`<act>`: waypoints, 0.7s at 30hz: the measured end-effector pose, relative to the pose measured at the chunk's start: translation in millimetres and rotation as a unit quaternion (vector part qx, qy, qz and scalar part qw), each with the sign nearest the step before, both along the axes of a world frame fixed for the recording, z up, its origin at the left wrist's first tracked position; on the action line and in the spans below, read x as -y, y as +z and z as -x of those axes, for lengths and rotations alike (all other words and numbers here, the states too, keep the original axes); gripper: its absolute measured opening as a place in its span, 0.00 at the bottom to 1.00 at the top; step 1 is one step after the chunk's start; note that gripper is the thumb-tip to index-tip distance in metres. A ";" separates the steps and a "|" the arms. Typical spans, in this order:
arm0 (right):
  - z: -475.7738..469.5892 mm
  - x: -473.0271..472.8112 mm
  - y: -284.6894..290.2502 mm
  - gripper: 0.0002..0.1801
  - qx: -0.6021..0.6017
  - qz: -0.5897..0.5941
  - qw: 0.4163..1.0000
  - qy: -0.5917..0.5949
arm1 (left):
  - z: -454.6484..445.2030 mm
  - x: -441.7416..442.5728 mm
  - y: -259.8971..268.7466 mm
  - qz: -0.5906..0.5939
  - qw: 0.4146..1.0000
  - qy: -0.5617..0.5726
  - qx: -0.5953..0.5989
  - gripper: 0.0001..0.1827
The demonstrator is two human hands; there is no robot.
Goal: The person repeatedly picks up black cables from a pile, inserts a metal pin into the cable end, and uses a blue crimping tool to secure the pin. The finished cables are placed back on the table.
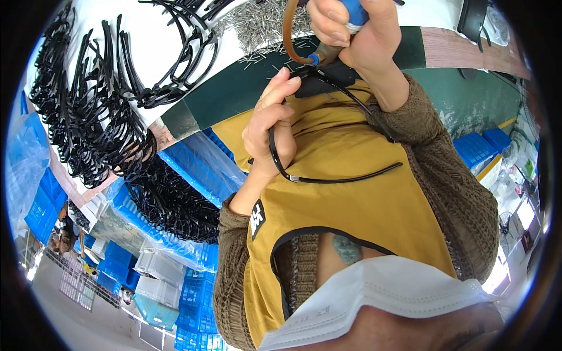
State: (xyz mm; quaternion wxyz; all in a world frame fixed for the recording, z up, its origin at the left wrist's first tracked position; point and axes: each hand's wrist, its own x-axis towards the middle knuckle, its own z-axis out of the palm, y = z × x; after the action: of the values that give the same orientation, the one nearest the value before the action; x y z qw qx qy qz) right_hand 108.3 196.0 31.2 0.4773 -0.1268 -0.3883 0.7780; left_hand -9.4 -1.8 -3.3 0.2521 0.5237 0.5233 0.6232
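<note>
My left hand (270,125) grips a black eyeglass frame (281,160) near the dark padded edge of the bench. One temple curves down across my yellow apron and the other extends toward my right sleeve. Above it, my right hand (373,39) is closed around a handheld tool (356,12) with a blue top and a metal lower body. The tool's lower end is close to the frame's front; whether they touch is hidden. An amber hose (289,33) with a blue fitting curves beside it. Small metal pins or screws (263,26) lie heaped on the bench beyond my hands.
Black eyeglass frames (92,118) crowd the bench's left side, with several more (189,61) nearer the metal pieces. Below the bench edge, a plastic-lined blue crate (131,215) holds many black frames. Other blue crates (197,298) stand lower left. A black object (472,19) lies upper right.
</note>
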 end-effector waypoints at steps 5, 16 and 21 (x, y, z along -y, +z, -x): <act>-0.2 -4.7 -9.8 0.19 -0.019 -0.002 0.999 0.028 | 3.3 -6.0 -0.6 0.004 0.996 -0.001 0.087 0.04; -11.4 31.0 25.6 0.21 -0.116 0.047 0.987 0.102 | 2.7 -16.5 24.7 -0.031 0.999 -0.018 -0.025 0.09; -36.1 5.0 28.7 0.20 -0.170 0.053 0.976 0.124 | 44.7 25.5 58.8 -0.036 0.967 0.246 0.059 0.10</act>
State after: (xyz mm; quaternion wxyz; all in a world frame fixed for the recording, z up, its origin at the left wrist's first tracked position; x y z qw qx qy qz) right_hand 144.4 191.0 59.8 0.4287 0.0318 -0.2725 0.8608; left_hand -54.1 -27.3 55.5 0.1024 0.3499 0.5975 0.7142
